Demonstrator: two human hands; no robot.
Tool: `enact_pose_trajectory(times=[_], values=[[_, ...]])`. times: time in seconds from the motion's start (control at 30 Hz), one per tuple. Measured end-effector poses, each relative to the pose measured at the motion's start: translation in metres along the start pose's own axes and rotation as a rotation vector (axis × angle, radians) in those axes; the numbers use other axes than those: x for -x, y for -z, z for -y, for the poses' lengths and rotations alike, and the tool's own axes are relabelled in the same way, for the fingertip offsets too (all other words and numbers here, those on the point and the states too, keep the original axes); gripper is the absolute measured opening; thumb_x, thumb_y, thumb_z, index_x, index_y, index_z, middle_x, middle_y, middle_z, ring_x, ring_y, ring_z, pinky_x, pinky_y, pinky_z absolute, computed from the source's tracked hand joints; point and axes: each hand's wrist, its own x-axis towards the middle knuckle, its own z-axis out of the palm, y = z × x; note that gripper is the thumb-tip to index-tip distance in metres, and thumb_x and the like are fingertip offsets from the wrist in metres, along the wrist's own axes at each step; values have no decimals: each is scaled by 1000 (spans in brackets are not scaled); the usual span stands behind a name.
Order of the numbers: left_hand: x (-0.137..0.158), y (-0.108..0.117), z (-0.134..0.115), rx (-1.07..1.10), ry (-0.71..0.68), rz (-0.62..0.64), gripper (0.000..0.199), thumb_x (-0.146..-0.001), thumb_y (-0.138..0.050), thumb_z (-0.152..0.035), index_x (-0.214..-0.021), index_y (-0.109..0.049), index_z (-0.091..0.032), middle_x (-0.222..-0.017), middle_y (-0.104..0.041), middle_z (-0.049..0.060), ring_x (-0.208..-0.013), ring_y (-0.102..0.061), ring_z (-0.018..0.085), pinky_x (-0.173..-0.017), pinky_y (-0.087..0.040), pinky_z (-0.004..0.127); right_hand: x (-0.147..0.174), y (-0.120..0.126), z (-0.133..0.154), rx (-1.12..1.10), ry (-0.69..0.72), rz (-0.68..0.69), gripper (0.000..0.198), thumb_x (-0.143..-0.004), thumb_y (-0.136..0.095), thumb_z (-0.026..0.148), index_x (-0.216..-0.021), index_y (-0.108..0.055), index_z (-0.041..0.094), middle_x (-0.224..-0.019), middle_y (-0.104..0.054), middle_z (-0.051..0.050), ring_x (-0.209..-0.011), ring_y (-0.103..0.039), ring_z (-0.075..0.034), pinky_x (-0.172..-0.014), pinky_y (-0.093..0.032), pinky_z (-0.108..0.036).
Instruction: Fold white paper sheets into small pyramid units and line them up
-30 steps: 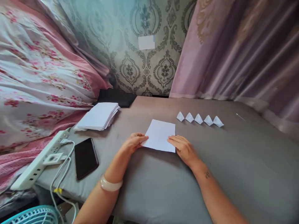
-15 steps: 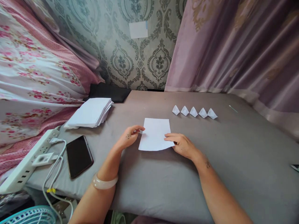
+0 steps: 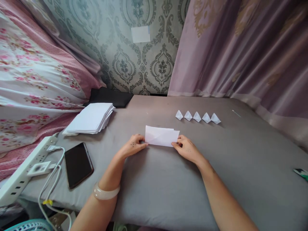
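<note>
A white sheet of paper is doubled over into a wide strip in front of me, its top layers slightly out of line at the right. My left hand pinches the strip's left end, thumb on the near corner. At the opposite end my right hand grips the near right corner between thumb and fingers. Beyond the right hand stand several small folded white paper shapes in a row. Part of each hand's fingers is hidden behind the paper.
To the left lie a stack of white paper, a black phone and a white power strip with cables. A black flat item rests by the wall. Curtains border the grey-covered table.
The sheet, lying flat and full length before, is now folded over toward me into a strip. Both hands have closed on its ends. The view has shifted slightly.
</note>
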Motion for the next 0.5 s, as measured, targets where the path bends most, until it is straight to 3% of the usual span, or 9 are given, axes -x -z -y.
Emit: enact_pose_trajectory(times=[0.13,0.33,0.5], values=[[-2,-4,-4,18,83,-78,32,-78,-51,-43,-70,-63,-14,-77,-58,3,-72,-52,16,-63,-41,26,-1,-2,1,-3,-55,-66,39,-85,-47,41,-55,-57,18,-97,-59,-6,-72,-57,-13,-75,-42,-29],[-4,-10,-8,-62,143,-162,35,-79,-50,-45,-67,-63,-14,-69,-55,2,-71,-51,16,-64,-40,26,-3,-12,0,61,-77,-162,35,-84,-48,40,-56,-53,19,-91,-55,-6,-73,-57,-15,-77,-42,-30],[-7,-16,-6,-137,196,-262,27,-78,-55,-39,-71,-65,-15,-80,-55,5,-77,-52,18,-72,-42,30,-4,-19,-4,120,-82,-207,32,-85,-49,39,-58,-49,20,-87,-52,-5,-68,-55,-14,-73,-43,-30]])
